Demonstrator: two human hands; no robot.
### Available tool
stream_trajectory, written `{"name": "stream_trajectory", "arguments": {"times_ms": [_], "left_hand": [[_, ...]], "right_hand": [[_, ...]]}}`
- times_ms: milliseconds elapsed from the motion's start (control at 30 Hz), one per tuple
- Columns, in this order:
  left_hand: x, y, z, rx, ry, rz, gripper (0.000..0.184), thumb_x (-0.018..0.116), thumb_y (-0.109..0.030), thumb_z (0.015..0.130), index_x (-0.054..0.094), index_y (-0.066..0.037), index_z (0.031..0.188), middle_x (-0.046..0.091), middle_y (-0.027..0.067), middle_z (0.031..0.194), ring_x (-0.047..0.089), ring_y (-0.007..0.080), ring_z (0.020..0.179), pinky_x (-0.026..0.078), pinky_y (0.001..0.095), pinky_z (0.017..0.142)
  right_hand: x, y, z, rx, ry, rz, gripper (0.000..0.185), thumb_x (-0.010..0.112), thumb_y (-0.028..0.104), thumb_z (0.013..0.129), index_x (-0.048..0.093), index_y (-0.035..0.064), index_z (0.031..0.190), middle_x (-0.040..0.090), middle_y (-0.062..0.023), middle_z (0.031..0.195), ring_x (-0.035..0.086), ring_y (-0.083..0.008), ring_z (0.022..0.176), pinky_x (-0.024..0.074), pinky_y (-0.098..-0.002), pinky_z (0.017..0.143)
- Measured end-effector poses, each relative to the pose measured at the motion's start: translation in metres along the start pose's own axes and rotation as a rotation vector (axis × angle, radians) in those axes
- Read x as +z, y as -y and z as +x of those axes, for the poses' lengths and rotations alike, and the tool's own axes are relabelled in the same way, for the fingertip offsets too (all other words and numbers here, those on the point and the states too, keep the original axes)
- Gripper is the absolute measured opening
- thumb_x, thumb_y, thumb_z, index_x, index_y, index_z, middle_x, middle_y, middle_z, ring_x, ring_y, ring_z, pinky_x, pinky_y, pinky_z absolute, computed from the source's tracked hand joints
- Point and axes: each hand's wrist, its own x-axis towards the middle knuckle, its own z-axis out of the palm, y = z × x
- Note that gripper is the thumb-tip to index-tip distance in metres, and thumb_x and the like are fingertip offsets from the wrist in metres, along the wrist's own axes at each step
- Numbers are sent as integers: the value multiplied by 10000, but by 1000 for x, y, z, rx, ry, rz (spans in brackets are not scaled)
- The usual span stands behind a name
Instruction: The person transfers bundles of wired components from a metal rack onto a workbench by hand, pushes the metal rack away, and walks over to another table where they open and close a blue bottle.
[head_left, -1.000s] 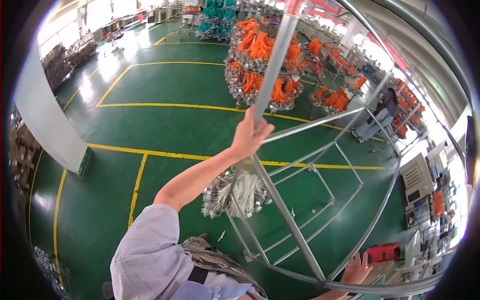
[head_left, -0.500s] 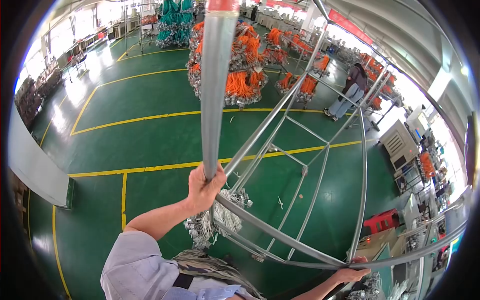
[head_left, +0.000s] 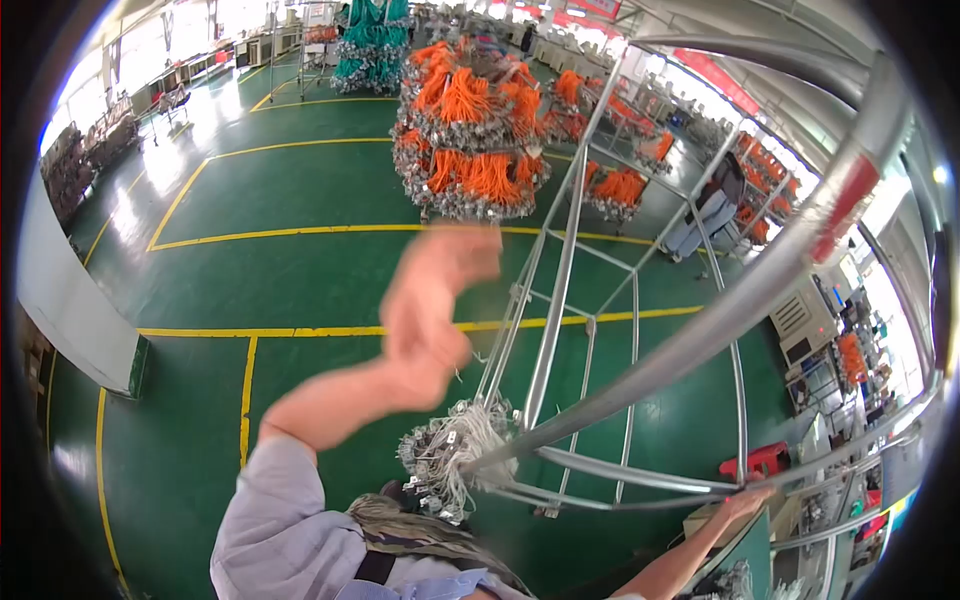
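A tall metal tube rack (head_left: 640, 380) stands in front of me, its upright with a red band slanting across the right side. My left hand (head_left: 430, 310) is in the air to the left of the rack, blurred, with thumb and fingers apart and nothing in it. My right hand (head_left: 742, 503) is on the rack's near lower rail at the right, its fingers partly hidden around the tube. A bundle of white cables with connectors (head_left: 455, 450) hangs at the rack's near left corner, below my left hand.
Racks loaded with orange cable bundles (head_left: 480, 175) stand ahead, and teal bundles (head_left: 372, 45) farther back. A person (head_left: 705, 215) stands beyond the rack. A white pillar (head_left: 85, 290) is at left. A red stool (head_left: 757, 462) and workbenches line the right. Yellow lines mark the green floor.
My left hand has let go of the upright and moved up, away from it. The upright now slants to the right. My right hand stays at the rail, slightly farther right and higher.
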Motion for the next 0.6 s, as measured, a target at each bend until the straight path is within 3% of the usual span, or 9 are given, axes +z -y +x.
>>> {"name": "stream_trajectory", "arguments": {"times_ms": [67, 100, 167, 233, 267, 333, 367, 433, 600], "left_hand": [[-19, -42, 62, 231, 77, -330, 737, 530, -555, 905, 340, -62, 1418, 437, 161, 1393, 446, 329, 1278, 398, 490, 1018], [-22, -74, 85, 307, 102, -237, 883, 364, -751, 859, 332, -114, 1471, 375, 233, 1455, 376, 410, 1320, 302, 560, 1073], [-70, -141, 82, 94, -172, 713, 785, 437, -667, 887, 312, -181, 1492, 373, 172, 1484, 351, 310, 1365, 257, 553, 1105], [-65, -116, 85, 51, -120, 669, 784, 442, -662, 887, 313, -178, 1490, 378, 172, 1479, 356, 309, 1361, 261, 549, 1103], [-62, -106, 86, 30, -87, 652, 782, 447, -657, 887, 315, -174, 1488, 382, 172, 1474, 360, 308, 1356, 265, 544, 1100], [-57, -85, 79, -22, -30, 619, 779, 456, -648, 887, 319, -167, 1484, 391, 172, 1465, 370, 306, 1347, 272, 536, 1094], [-54, -76, 76, -48, -12, 604, 777, 461, -643, 886, 321, -164, 1482, 396, 172, 1460, 374, 306, 1342, 276, 532, 1091], [-46, -61, 67, -88, 12, 590, 774, 471, -633, 886, 325, -157, 1479, 405, 172, 1451, 383, 304, 1333, 284, 524, 1085], [-55, -42, 40, -135, 50, 647, 767, 495, -609, 885, 334, -139, 1469, 427, 172, 1427, 406, 299, 1309, 304, 503, 1070]], "right_hand": [[-12, 0, 1, -74, 55, -247, 513, 440, 411, 993, 554, -48, 1192, 614, -163, 1046, 582, -274, 921, 463, -394, 839], [7, 43, -27, -65, 86, -468, 520, 480, 368, 989, 511, -60, 1283, 603, -188, 1158, 589, -295, 1006, 465, -408, 897], [40, 115, -103, -350, 34, -397, 514, 519, 299, 979, 456, -64, 1337, 518, -207, 1315, 526, -316, 1172, 410, -406, 1024], [59, 174, -183, -139, 437, 40, 511, 497, 254, 990, 389, -33, 1399, 436, -172, 1419, 424, -275, 1299, 330, -403, 1094], [70, 202, -221, -260, 613, 3, 515, 455, 289, 1005, 371, -12, 1415, 447, -159, 1408, 435, -260, 1290, 325, -402, 1095], [80, 235, -288, 139, 852, 118, 766, 516, 529, 922, 320, -4, 1435, 482, -166, 1359, 458, -289, 1276, 343, -436, 1066], [94, 250, -302, -187, 1028, 413, 744, 637, 432, 886, 347, -12, 1407, 502, -198, 1323, 501, -284, 1223, 371, -447, 1023], [102, 261, -324, -302, 1093, 223, 532, 660, 154, 888, 413, -27, 1323, 597, -211, 1175, 603, -242, 1034, 453, -393, 895], [111, 229, -325, -343, 898, 28, 273, 578, -50, 860, 478, -20, 1112, 675, -169, 941, 626, -175, 782, 482, -283, 722]]}}
